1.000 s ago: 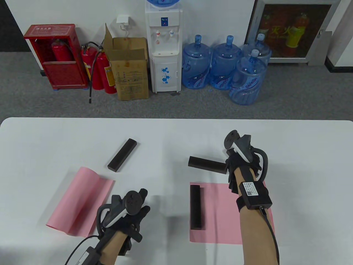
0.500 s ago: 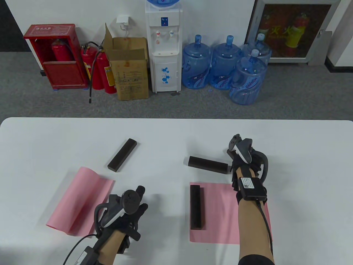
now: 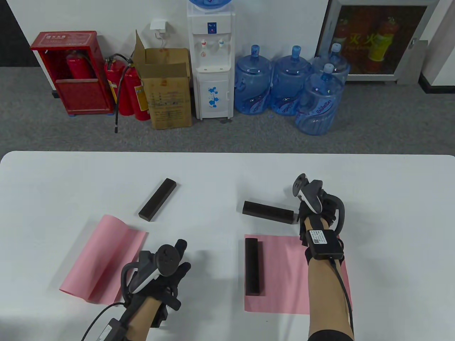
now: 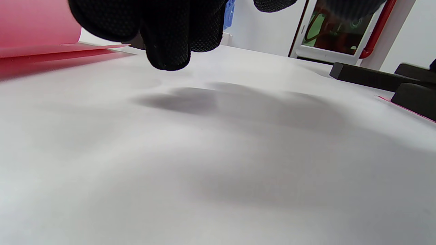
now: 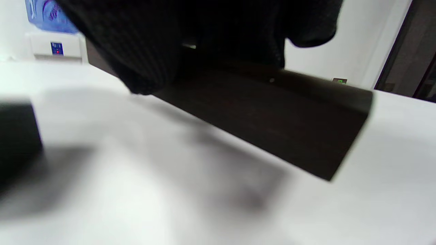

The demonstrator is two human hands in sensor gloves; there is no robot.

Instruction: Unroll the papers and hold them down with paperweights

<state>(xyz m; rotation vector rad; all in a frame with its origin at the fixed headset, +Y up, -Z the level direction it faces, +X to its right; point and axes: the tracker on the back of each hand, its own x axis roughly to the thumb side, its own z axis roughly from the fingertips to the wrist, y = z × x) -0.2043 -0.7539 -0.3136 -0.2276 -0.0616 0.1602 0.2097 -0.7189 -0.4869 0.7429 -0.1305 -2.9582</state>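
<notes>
Two pink papers lie on the white table. The left paper still curls up along one side and carries no weight; it also shows in the left wrist view. The right paper lies flat with a dark paperweight bar on its left edge. My right hand grips the right end of a second bar just beyond that paper's far edge; its fingers wrap over this bar in the right wrist view. A third bar lies free. My left hand hovers empty, fingers loosely curled above the table.
The table's far edge borders a carpeted floor with a water cooler, blue bottles, a cardboard box and red extinguishers. Cables trail from both wrists toward the near edge.
My right hand has shifted a little right and back at the bar's end, and the bar has settled slightly. My left hand has dropped a little toward me.
</notes>
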